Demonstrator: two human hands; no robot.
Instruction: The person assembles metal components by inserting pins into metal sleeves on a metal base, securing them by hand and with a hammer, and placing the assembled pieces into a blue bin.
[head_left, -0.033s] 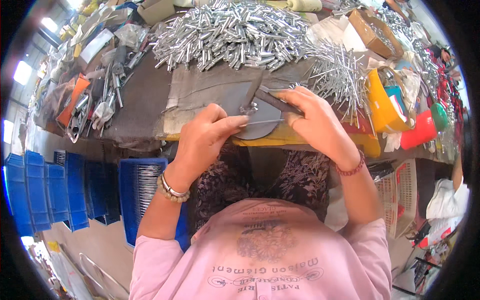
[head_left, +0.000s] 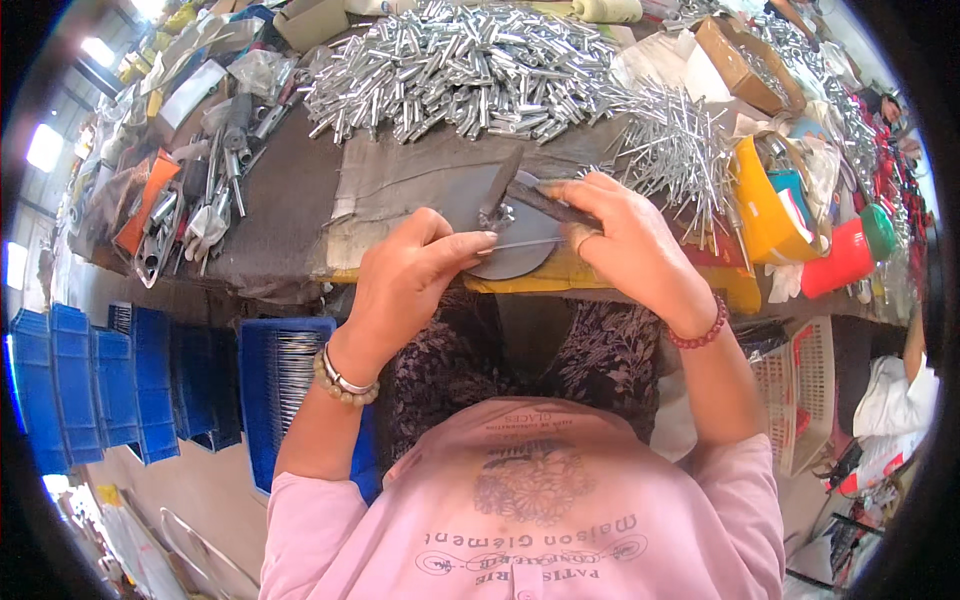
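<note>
My right hand [head_left: 635,235] is closed around the dark handle of a hammer [head_left: 553,205]. The hammer's blackened head leans over a small cluster of shiny metal on a round grey metal plate [head_left: 515,262] at the bench's near edge. Between thumb and fingertips, my left hand [head_left: 410,275] pinches one end of a thin metal rod [head_left: 527,243]. The rod lies across above the plate, its other end reaching the fingers of my right hand; whether they grip it I cannot tell.
A heap of short silvery metal tubes [head_left: 465,75] covers the back of the bench. Thin metal rods [head_left: 675,150] lie piled to the right, near a yellow container [head_left: 770,205] and a red cup [head_left: 838,262]. Tools lie left; a blue crate [head_left: 258,400] holding rods stands below.
The hammer has tilted slightly, its head now showing more sharply. Both hands stay almost where they were, and the rod is still in the left fingers.
</note>
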